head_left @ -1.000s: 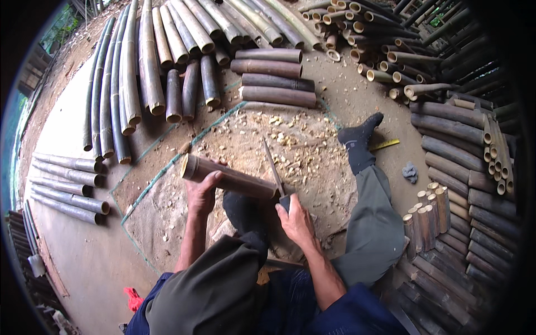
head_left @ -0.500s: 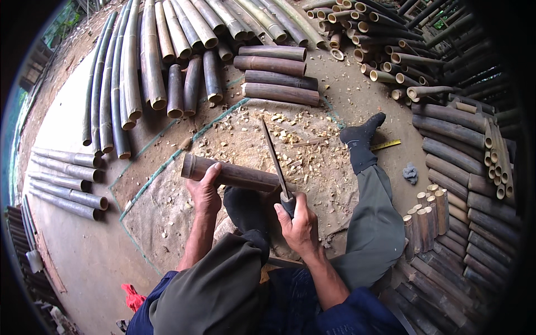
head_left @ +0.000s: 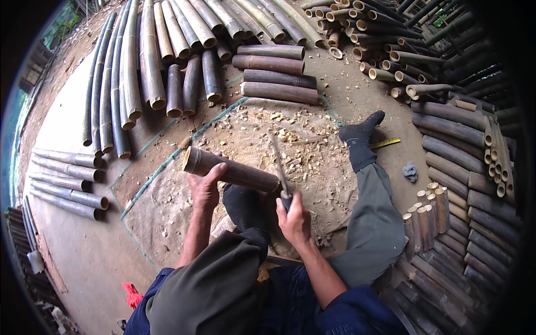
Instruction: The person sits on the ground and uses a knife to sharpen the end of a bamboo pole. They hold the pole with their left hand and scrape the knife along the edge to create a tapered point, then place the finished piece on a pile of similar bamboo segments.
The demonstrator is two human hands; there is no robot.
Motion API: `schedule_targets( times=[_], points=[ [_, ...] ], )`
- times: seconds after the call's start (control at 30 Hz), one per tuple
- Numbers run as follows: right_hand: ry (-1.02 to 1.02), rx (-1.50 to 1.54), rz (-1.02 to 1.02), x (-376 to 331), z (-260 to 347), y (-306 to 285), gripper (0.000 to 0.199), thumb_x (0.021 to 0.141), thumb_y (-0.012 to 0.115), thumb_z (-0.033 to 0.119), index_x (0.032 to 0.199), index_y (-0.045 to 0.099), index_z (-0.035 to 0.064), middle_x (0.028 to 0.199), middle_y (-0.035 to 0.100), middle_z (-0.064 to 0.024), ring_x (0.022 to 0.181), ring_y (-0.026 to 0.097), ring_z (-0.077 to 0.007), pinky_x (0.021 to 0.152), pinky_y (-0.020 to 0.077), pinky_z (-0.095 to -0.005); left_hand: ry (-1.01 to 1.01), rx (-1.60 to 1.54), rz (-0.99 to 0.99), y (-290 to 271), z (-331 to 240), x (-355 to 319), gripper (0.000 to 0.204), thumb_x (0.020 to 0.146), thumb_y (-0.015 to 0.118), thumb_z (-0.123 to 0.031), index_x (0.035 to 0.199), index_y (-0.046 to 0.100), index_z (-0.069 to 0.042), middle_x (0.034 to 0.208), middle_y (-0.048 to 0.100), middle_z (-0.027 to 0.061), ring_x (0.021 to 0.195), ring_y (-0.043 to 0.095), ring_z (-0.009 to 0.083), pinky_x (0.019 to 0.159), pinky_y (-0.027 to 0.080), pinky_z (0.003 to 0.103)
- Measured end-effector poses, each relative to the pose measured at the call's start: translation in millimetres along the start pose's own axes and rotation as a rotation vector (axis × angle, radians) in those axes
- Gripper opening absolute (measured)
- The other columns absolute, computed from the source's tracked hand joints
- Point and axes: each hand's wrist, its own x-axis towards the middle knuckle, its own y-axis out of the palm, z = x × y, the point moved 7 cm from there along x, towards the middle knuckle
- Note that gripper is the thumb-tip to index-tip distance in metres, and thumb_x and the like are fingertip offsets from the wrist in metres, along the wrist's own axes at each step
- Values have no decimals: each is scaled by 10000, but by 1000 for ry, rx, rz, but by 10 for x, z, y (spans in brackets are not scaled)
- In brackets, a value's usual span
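Observation:
A dark brown bamboo section (head_left: 240, 175) lies slantwise in front of me, its left end tipped up so the pale cut rim shows. My left hand (head_left: 205, 181) is wrapped round it near that end, thumb on top. In my right hand (head_left: 294, 219) I grip the black handle of a long narrow knife (head_left: 278, 160). The blade points away from me, slightly blurred, and stands at the bamboo's right end; whether it touches cannot be made out. Below the bamboo is my dark-socked left foot (head_left: 242, 205).
A cloth mat (head_left: 162, 209) with a green edge lies beneath, strewn with wood chips (head_left: 287, 135). Four-sided around it are bamboo pieces: long poles (head_left: 149, 61), a short stack (head_left: 279, 92), and piles (head_left: 452, 131) at right. A yellow tape measure (head_left: 386, 143) lies by my right foot (head_left: 363, 134).
The bamboo's left end has turned so its cut rim faces me more. My right hand and the knife have shifted slightly, and the blade now looks blurred.

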Motion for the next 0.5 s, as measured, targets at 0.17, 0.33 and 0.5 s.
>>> schedule_targets(
  times=[0.17, 0.33, 0.5],
  points=[
    [162, -128, 251, 81, 30, -14, 357, 1012, 685, 321, 1091, 515, 18, 901, 711, -283, 827, 716, -495, 679, 537, -596, 5, 40, 18, -78, -40, -31, 580, 713, 941, -71, 1190, 621, 12, 1087, 734, 139, 1017, 745, 273, 967, 591, 461],
    [-136, 187, -34, 15, 348, -254, 332, 1025, 671, 323, 1089, 533, 27, 826, 684, -247, 781, 699, -500, 663, 543, -563, -45, 199, 116, -161, -112, 34, 577, 722, 942, -148, 1176, 620, 6, 1029, 713, 98, 985, 721, 235, 940, 583, 383],
    [111, -214, 257, 73, -158, 159, 378, 1033, 648, 364, 1125, 504, 27, 876, 707, -267, 814, 711, -495, 669, 539, -577, -120, 52, -38, -169, -66, -131, 525, 750, 907, -132, 1181, 629, -16, 1037, 707, 107, 920, 725, 220, 776, 636, 398]
  ],
)
